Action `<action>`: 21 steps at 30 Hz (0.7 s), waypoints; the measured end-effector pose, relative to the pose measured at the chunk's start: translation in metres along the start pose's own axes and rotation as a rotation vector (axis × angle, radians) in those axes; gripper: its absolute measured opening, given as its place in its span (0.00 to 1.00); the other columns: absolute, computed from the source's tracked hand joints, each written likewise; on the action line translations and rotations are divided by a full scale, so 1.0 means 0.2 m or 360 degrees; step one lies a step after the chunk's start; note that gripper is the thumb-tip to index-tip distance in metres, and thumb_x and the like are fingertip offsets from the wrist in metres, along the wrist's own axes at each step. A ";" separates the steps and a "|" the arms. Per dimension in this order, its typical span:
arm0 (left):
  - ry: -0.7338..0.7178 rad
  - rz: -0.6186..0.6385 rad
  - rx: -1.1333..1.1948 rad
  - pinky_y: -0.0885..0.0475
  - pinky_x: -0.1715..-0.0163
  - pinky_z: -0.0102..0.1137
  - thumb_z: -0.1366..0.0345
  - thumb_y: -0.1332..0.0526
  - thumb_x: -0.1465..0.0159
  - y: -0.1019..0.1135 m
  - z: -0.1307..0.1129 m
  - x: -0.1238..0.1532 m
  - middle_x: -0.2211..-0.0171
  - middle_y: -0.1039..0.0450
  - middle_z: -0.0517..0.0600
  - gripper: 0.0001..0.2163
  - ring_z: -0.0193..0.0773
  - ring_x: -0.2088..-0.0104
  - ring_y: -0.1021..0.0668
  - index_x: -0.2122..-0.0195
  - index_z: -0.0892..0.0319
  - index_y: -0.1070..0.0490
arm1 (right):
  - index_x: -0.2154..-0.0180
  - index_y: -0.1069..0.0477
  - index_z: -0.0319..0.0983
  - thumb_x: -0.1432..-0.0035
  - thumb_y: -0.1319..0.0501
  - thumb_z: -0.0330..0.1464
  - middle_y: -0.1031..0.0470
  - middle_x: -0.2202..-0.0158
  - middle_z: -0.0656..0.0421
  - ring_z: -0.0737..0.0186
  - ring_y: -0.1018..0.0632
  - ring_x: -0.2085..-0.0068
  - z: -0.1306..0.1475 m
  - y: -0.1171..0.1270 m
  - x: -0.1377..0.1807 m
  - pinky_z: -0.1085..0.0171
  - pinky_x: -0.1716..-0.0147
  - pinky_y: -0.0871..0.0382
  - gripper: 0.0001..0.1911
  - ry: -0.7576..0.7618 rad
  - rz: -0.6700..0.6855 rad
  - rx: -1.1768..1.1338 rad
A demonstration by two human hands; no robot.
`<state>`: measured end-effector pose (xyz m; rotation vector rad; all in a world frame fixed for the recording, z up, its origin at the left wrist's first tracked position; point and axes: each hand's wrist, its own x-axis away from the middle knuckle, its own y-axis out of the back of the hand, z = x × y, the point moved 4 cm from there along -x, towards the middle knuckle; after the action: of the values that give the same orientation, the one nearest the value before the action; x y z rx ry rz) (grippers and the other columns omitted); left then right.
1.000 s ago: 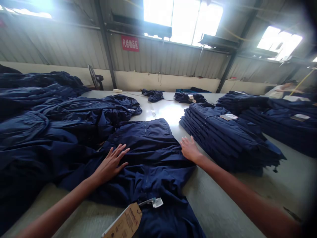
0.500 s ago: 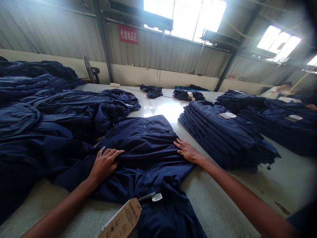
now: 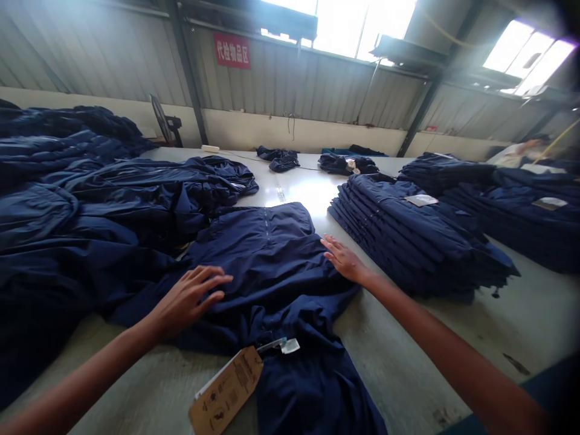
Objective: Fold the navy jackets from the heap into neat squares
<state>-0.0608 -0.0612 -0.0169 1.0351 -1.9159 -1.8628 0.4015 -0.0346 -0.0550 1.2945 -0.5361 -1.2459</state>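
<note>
A navy zip-front garment lay spread on the bench, its kraft hang tag toward the near edge (the folds looked unfinished). The left hand and right hand lay open on it, gripping nothing. A folded stack stood right, an unfolded heap left.

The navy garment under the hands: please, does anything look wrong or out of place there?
Between the left hand and the right hand, the navy garment lies creased and uneven, unlike the neatly folded stack to its right. Its brown hang tag rests loose on the table.
</note>
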 end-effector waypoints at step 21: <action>0.0188 0.0622 0.0048 0.63 0.28 0.60 0.40 0.47 0.28 -0.29 0.24 -0.24 0.24 0.49 0.54 0.37 0.55 0.24 0.49 0.23 0.48 0.52 | 0.24 0.54 0.38 0.23 0.60 0.45 0.55 0.22 0.50 0.48 0.53 0.23 -0.14 -0.22 -0.05 0.40 0.27 0.53 0.34 -0.0148 0.0432 0.0262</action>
<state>-0.0407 0.0104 -0.0642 0.6966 -1.9162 -1.5260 0.4068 -0.0050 -0.0986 1.2553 -0.8669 -1.0553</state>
